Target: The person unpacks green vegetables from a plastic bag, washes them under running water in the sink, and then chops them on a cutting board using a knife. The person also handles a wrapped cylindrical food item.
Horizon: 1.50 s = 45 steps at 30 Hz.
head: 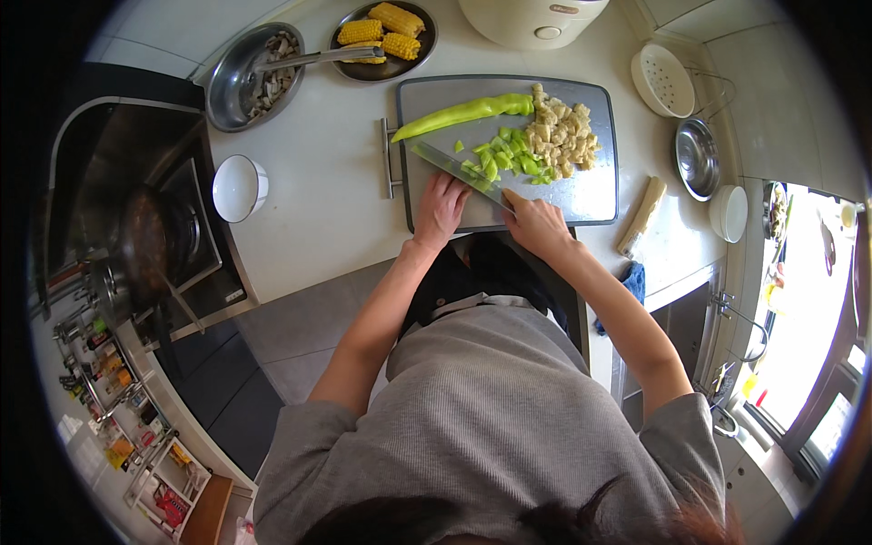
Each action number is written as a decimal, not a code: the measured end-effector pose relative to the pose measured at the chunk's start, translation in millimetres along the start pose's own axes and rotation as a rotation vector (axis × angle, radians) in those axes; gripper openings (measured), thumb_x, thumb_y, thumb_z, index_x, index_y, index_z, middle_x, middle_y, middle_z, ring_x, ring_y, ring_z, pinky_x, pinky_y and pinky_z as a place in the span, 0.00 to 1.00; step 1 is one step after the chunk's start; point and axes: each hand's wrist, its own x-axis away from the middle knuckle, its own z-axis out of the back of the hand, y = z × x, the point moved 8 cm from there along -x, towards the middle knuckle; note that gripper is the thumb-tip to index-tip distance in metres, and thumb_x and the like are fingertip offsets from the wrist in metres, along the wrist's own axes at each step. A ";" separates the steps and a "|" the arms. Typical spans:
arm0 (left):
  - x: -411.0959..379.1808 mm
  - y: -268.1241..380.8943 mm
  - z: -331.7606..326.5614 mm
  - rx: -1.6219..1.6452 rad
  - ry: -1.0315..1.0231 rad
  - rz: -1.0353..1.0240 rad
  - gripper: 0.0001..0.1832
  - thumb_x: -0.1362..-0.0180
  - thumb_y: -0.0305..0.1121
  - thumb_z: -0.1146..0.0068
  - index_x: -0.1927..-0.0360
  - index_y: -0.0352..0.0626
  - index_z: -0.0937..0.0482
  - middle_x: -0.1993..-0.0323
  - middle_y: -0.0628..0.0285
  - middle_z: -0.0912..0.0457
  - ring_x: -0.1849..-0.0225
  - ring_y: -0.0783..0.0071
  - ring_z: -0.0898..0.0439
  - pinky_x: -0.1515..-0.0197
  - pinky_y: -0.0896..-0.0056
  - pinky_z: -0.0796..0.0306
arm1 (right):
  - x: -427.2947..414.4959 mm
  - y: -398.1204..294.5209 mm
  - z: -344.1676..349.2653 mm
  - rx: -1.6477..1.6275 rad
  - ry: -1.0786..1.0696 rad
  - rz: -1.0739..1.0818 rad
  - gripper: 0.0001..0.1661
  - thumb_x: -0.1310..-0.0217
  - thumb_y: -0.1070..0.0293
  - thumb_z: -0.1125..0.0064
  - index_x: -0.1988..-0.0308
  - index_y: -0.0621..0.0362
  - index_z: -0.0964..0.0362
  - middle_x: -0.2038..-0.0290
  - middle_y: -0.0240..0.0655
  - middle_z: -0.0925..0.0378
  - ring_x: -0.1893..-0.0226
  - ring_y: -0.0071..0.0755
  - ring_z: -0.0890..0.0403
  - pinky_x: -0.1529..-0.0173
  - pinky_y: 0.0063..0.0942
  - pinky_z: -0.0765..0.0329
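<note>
My right hand [539,223] grips the handle of a kitchen knife. The broad blade [455,167] slants up and left over a grey cutting board [436,211]. My left hand [441,210] lies on the board's near left part, its fingertips against the near side of the blade; whatever is under them is hidden. Chopped green pepper [507,151] lies beyond the blade, with some bits right beside it. A whole long green pepper [463,117] stretches across the back of the board. To its right is a heap of pale beige diced food [562,136].
Behind the board stand a plate of corn pieces [402,44], a metal bowl of sliced food [272,75] with a utensil, and a white appliance [535,20]. A white bowl [240,189] sits left, near the stove with a wok [153,238]. Right are a noodle-like packet [642,216] and a steel bowl [696,160].
</note>
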 end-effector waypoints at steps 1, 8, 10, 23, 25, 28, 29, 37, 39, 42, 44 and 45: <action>-2.3 1.1 6.3 -0.019 0.016 0.015 0.10 0.45 0.26 0.38 0.59 0.40 0.23 0.56 0.53 0.25 0.51 0.50 0.27 0.49 0.55 0.29 | 6.8 2.4 9.5 -0.048 -0.018 0.020 0.20 0.35 0.55 0.47 0.48 0.52 0.27 0.67 0.48 0.17 0.62 0.59 0.17 0.56 0.52 0.21; 4.6 3.8 16.2 0.007 -0.025 0.036 0.10 0.47 0.25 0.37 0.62 0.43 0.24 0.58 0.58 0.25 0.55 0.54 0.26 0.52 0.58 0.28 | 26.2 31.3 23.7 -0.161 -0.025 0.037 0.30 0.33 0.42 0.49 0.39 0.45 0.30 0.65 0.50 0.17 0.59 0.59 0.17 0.52 0.45 0.22; 2.9 -1.0 11.6 0.041 -0.027 0.039 0.09 0.47 0.25 0.37 0.63 0.43 0.24 0.58 0.60 0.24 0.56 0.55 0.25 0.53 0.58 0.28 | 23.4 42.4 22.5 -0.194 -0.013 -0.034 0.31 0.33 0.40 0.49 0.40 0.47 0.29 0.62 0.50 0.17 0.58 0.59 0.17 0.51 0.45 0.23; -18.0 0.8 9.4 0.035 -0.031 -0.026 0.07 0.47 0.24 0.38 0.65 0.41 0.22 0.62 0.60 0.22 0.58 0.56 0.24 0.54 0.60 0.27 | 63.6 17.0 46.6 -0.303 -0.126 -0.075 0.31 0.26 0.41 0.63 0.48 0.53 0.25 0.64 0.54 0.18 0.57 0.63 0.19 0.53 0.49 0.25; -18.9 -1.2 8.8 0.044 -0.041 -0.012 0.07 0.48 0.24 0.37 0.65 0.40 0.22 0.63 0.59 0.22 0.58 0.55 0.24 0.54 0.59 0.27 | 65.4 17.4 43.9 -0.285 -0.107 -0.109 0.31 0.26 0.41 0.62 0.49 0.54 0.24 0.64 0.55 0.19 0.58 0.63 0.20 0.54 0.49 0.24; -20.2 -3.6 9.0 0.051 -0.037 0.001 0.08 0.48 0.24 0.37 0.64 0.39 0.22 0.63 0.57 0.22 0.58 0.54 0.24 0.55 0.58 0.27 | 55.6 9.0 41.8 -0.257 -0.084 -0.104 0.30 0.26 0.41 0.62 0.49 0.53 0.24 0.66 0.56 0.19 0.59 0.64 0.19 0.55 0.51 0.23; -20.3 -3.8 9.7 0.046 -0.030 -0.001 0.08 0.48 0.24 0.37 0.64 0.38 0.22 0.62 0.57 0.22 0.58 0.53 0.24 0.55 0.58 0.27 | 50.0 4.5 40.9 -0.248 -0.077 -0.092 0.30 0.26 0.41 0.61 0.49 0.53 0.24 0.66 0.56 0.19 0.59 0.64 0.19 0.56 0.51 0.23; -12.0 -8.1 4.8 0.011 0.007 -0.016 0.13 0.48 0.25 0.36 0.58 0.38 0.21 0.57 0.55 0.22 0.55 0.49 0.24 0.52 0.55 0.27 | 2.7 3.2 4.7 -0.216 0.019 -0.036 0.33 0.30 0.37 0.58 0.44 0.52 0.27 0.68 0.59 0.20 0.62 0.68 0.20 0.56 0.54 0.22; -10.2 -9.6 3.9 -0.017 0.027 -0.020 0.14 0.48 0.26 0.36 0.57 0.38 0.21 0.56 0.55 0.22 0.53 0.49 0.24 0.51 0.56 0.27 | 0.1 -0.4 0.8 -0.209 0.021 -0.049 0.34 0.30 0.36 0.58 0.43 0.52 0.28 0.68 0.60 0.20 0.61 0.68 0.20 0.56 0.54 0.23; -8.0 -13.4 4.6 0.010 0.003 0.006 0.15 0.49 0.26 0.35 0.55 0.40 0.20 0.56 0.55 0.23 0.52 0.51 0.24 0.49 0.56 0.27 | 5.4 -7.9 2.2 -0.208 0.007 -0.067 0.34 0.31 0.36 0.58 0.43 0.52 0.28 0.67 0.60 0.20 0.61 0.68 0.20 0.55 0.54 0.23; -7.0 -6.8 11.3 -0.062 0.001 -0.011 0.15 0.48 0.25 0.36 0.55 0.41 0.20 0.56 0.56 0.23 0.52 0.52 0.24 0.50 0.56 0.27 | 7.6 -2.4 4.9 -0.197 -0.002 -0.079 0.33 0.30 0.37 0.57 0.44 0.51 0.28 0.66 0.58 0.19 0.60 0.67 0.20 0.54 0.54 0.23; -5.6 -4.0 14.5 -0.098 0.000 -0.019 0.15 0.48 0.25 0.36 0.55 0.42 0.20 0.56 0.57 0.23 0.52 0.52 0.24 0.50 0.56 0.27 | 11.0 2.2 6.7 -0.219 0.008 -0.049 0.32 0.30 0.37 0.58 0.44 0.49 0.27 0.65 0.57 0.19 0.59 0.66 0.20 0.54 0.53 0.23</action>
